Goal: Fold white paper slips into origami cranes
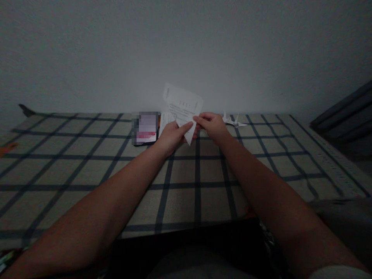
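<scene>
Seen from head height in dim light, a pale cloth [186,199] crossed by dark stripes covers a flat surface that runs back to a plain grey wall [186,46]. Dark, folded material [345,120] stands at the right edge of the scene, and a small orange object [8,148] lies at the far left, too blurred to identify.

A thin white sheet of paper [184,101], printed with lines of text, is folded to a sharp point at its lower end, its upper edge broad and straight. A phone [147,126] with a lit, partly pixelated screen rests left of it near the wall; to the right sits white folded paper [236,123] with spiky, crane-like tips.

The printed sheet is raised between a person's two bare hands, its point directed down toward the body. The left hand [173,136] grips its lower left part, thumb laid across the face; the right hand [213,124] pinches the right edge between thumb and forefinger, close beside the left fingertips.
</scene>
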A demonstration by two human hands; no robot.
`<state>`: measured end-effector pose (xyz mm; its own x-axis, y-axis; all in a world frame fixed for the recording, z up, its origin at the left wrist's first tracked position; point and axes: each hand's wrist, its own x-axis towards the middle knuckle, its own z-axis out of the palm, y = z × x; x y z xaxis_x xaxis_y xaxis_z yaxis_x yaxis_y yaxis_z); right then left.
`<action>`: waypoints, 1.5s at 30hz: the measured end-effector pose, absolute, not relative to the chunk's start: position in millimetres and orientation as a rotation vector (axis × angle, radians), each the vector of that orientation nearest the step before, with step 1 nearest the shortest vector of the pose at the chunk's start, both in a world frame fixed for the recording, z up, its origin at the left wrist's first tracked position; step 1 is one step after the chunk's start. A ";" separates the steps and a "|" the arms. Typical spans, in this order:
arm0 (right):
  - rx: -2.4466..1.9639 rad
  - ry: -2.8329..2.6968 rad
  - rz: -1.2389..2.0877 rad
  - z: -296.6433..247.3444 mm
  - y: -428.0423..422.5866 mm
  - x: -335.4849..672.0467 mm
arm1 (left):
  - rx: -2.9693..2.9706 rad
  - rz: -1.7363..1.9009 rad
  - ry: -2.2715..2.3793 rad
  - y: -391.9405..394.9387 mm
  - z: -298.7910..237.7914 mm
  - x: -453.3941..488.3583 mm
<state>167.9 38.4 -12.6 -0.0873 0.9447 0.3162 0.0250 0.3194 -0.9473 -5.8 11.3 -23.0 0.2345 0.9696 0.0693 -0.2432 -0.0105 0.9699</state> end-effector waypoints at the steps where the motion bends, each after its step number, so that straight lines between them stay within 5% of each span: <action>1: -0.954 -1.397 0.992 -13.2 40.6 168.5 | 1.139 1.097 0.817 9.2 -20.9 -5.4; 45: -1.029 -1.272 1.000 -9.2 48.3 179.3 | 1.064 0.715 0.846 3.3 -16.7 -8.3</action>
